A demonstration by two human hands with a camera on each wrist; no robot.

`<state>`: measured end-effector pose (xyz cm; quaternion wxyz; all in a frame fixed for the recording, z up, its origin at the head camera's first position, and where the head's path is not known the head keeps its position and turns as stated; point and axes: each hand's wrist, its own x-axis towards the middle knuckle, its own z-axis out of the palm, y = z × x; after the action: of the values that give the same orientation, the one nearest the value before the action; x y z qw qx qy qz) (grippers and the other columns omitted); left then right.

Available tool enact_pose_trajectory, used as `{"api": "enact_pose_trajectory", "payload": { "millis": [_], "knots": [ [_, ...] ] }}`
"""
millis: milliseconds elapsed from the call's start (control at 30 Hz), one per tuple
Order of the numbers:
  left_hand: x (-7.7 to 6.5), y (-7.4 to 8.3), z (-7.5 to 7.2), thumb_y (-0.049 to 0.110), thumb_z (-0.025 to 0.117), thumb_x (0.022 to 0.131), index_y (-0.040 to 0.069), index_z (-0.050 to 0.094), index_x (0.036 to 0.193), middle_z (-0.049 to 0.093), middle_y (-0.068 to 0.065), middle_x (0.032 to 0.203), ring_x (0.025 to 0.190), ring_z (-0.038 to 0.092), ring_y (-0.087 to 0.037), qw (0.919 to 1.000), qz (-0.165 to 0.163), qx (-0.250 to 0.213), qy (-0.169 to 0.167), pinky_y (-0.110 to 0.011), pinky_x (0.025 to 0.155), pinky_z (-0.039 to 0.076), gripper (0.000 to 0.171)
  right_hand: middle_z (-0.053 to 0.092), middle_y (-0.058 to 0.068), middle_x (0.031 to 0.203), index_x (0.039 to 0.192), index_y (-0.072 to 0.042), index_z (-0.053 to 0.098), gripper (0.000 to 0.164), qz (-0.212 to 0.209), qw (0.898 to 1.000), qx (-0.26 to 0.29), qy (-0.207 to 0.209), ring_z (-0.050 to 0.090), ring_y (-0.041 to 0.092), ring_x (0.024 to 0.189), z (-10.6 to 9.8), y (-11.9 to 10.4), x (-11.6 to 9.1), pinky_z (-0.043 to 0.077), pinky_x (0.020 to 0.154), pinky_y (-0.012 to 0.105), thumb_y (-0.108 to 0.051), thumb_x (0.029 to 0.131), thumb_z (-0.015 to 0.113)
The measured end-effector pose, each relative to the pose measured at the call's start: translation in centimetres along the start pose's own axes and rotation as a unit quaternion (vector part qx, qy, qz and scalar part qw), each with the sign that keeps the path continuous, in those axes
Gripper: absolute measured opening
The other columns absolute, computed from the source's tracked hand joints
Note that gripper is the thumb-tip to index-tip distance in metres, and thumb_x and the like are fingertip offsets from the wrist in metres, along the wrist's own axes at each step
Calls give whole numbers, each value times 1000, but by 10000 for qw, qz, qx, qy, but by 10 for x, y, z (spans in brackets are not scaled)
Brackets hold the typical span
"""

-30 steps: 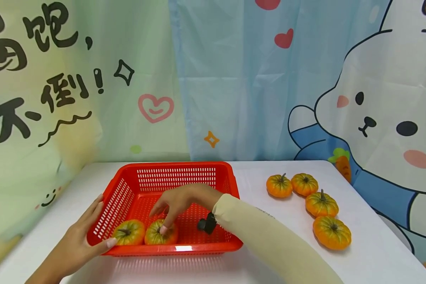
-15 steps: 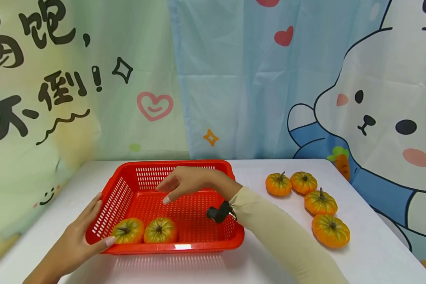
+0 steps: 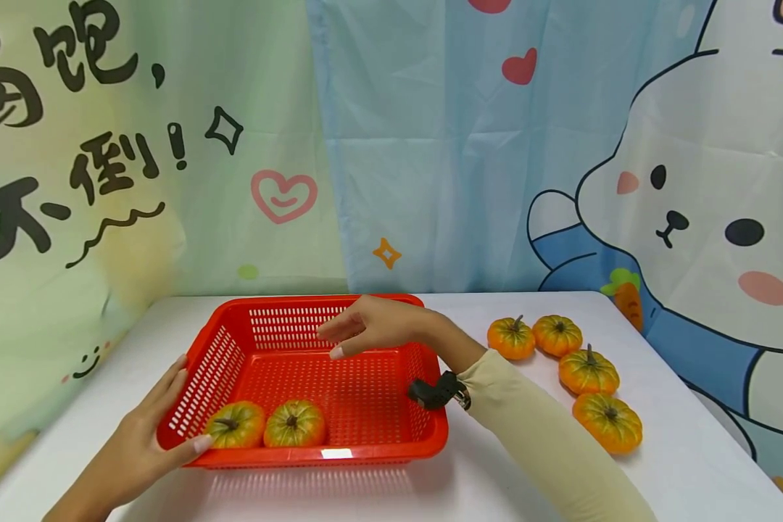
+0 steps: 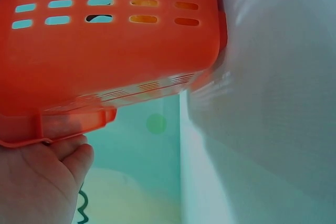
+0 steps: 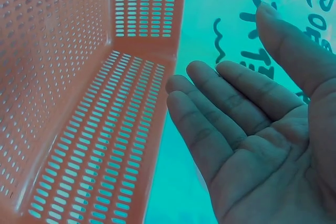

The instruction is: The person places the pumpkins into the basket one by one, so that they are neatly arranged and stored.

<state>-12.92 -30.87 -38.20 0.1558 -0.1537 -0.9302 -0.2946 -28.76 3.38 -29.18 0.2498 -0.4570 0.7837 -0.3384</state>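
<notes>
My left hand [image 3: 133, 449] is clamped on the left rim of the basket [image 3: 398, 451], thumb at the near corner, fingers along the outer side. My right hand [image 3: 385, 324] hangs over the basket, fingers extended and thumb apart from them. Two pumpkins [image 3: 295, 425] sit side by side in the basket's near left corner; four other pumpkins [image 3: 589, 373] stand in a curved row on the table [image 3: 496, 442], right of the basket.

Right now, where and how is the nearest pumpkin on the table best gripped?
Probably best to grip the nearest pumpkin from above, by its left and right sides: it sits squat and rounded, stem up, and the pumpkin behind it crowds its far side.
</notes>
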Motion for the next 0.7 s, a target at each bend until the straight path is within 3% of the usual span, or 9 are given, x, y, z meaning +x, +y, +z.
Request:
{"api": "enact_pose_trajectory", "payload": {
  "millis": [533,700],
  "knots": [
    [0,1,-1,26,77,80,0,23,153,15,-5,161,134,29,-43,9999,-79,-42,-59,-1,90,15,95,59,0,133,136,-6,57,47,-419,9972,313,541,58,10,116,-12,12,-31,46,94,29,-20,93,67],
    [0,0,0,25,77,80,-1,24,152,16,-4,161,140,22,-22,10000,-25,-23,9,-2,93,13,94,59,2,133,137,-5,56,48,-456,9959,356,690,57,11,118,-12,20,-43,47,93,30,-18,93,67]
  ]
}}
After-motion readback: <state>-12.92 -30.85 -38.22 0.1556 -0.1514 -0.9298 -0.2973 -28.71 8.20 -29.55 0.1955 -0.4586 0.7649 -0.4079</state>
